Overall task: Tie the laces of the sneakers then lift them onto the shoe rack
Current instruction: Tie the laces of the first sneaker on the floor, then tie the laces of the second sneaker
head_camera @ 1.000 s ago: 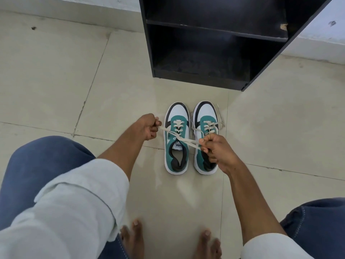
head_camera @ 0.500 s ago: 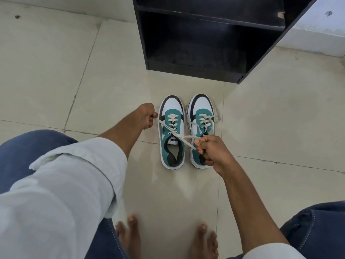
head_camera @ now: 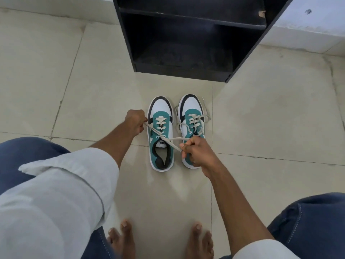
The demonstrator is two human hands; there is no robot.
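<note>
Two white, teal and black sneakers stand side by side on the floor, toes toward the shoe rack [head_camera: 186, 71]. The left sneaker [head_camera: 161, 113] has its two cream lace ends [head_camera: 174, 140] crossed over the tongue and pulled taut. My left hand [head_camera: 135, 121] pinches one end just left of the shoe. My right hand [head_camera: 196, 151] grips the other end and covers the heel of the right sneaker [head_camera: 190, 111], whose laces lie loose and untied.
The black shoe rack has an open bottom compartment and a shelf [head_camera: 192, 20] above it. Pale floor tiles [head_camera: 270, 118] surround the shoes. My bare feet [head_camera: 123, 238] and jeans-clad knees [head_camera: 28, 156] frame the lower view. A white wall base [head_camera: 308, 30] runs behind on the right.
The lace ends stay crossed and taut in both hands. My right hand has slid slightly back over the right sneaker's heel; the camera view has shifted.
</note>
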